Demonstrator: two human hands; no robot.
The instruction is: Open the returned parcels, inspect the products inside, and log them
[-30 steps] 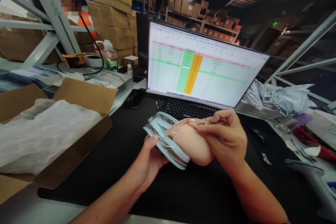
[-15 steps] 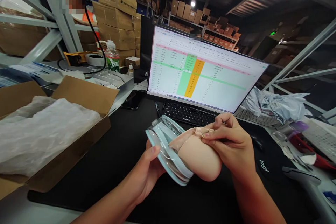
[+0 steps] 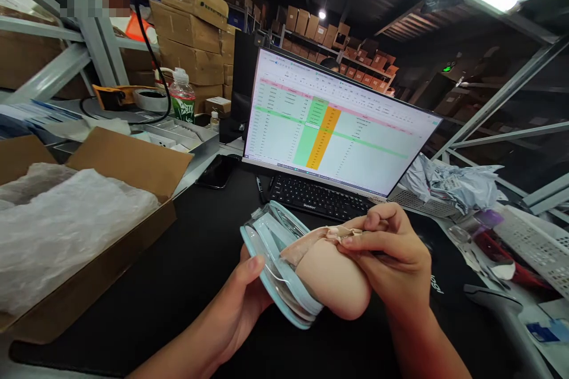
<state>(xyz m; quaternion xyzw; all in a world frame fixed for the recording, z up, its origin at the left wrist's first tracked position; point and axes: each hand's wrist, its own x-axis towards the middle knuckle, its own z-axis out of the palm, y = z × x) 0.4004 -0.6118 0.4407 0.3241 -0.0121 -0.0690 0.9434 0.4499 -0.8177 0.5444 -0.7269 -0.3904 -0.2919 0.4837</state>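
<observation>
In the head view, my left hand (image 3: 246, 284) grips a clear plastic case (image 3: 278, 284) with light blue edging, its thumb on the near side. The case is unzipped or open on the side toward my right hand. A beige moulded bra (image 3: 335, 275), one rounded cup showing, sticks out of that side. My right hand (image 3: 391, 243) pinches the gathered edge of the bra between thumb and fingers, near a small fastening. Part of the bra is hidden inside the case and behind my fingers.
An open cardboard box (image 3: 146, 169) with white plastic wrapping (image 3: 84, 213) stands at left. A monitor (image 3: 355, 124), keyboard (image 3: 306, 195) and phone (image 3: 217, 170) lie beyond my hands. At right are a scanner-like grey device (image 3: 493, 302) and plastic bags (image 3: 462, 180). A person's head shows behind shelving.
The camera view has shifted slightly, so the surroundings sit further left in the picture. Both hands keep the same hold on the case and bra, with hardly any movement between them.
</observation>
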